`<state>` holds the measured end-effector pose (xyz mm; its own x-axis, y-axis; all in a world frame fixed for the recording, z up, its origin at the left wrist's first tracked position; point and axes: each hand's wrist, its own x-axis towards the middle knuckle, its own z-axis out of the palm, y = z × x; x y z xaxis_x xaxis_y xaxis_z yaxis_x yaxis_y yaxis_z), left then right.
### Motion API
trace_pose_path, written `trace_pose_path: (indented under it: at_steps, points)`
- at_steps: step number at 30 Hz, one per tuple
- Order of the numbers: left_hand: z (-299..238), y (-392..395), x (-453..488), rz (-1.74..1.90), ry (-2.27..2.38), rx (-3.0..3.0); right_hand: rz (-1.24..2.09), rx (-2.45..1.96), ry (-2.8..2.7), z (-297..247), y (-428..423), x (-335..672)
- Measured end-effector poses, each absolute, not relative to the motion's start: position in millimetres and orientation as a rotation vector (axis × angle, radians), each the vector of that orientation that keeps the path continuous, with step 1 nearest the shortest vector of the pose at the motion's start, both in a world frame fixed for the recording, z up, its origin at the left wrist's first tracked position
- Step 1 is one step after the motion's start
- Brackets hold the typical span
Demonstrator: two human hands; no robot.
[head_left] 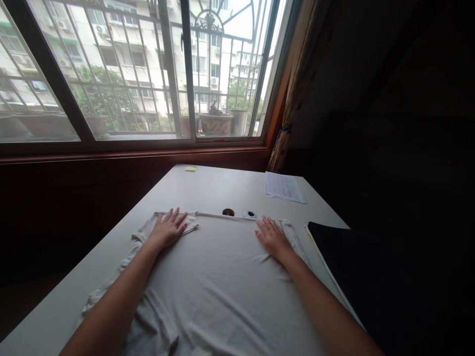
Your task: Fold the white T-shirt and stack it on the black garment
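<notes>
We find a white garment [218, 267] spread flat on the counter [222, 188], its far hem just beside a cable hole [228, 212]. The left hand [168, 230] lies released, palm down and fingers spread, on the garment's far left corner. The right hand [272, 237] lies likewise on the far right corner. A printed sheet [285, 188] rests beyond, apart from the garment.

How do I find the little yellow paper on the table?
Look below the big window to the white table. At its far edge, left of the printed sheet, lies a small note. It is the only yellow thing there.
</notes>
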<state>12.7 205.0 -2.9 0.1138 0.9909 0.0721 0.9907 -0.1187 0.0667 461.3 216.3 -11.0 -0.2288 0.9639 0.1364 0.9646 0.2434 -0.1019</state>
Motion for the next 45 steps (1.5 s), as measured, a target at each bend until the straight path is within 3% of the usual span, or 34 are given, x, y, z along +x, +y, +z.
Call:
trace_pose_path:
  at_steps: [16, 45]
  points:
    - [-3, 212, 3, 0.117, 2.067, 2.318, -0.223, -2.082, -2.007, -30, 235, 535]
    - [2, 216, 1, 0.096, 2.048, 2.351, -0.057, -2.210, -2.031, -27, 232, 544]
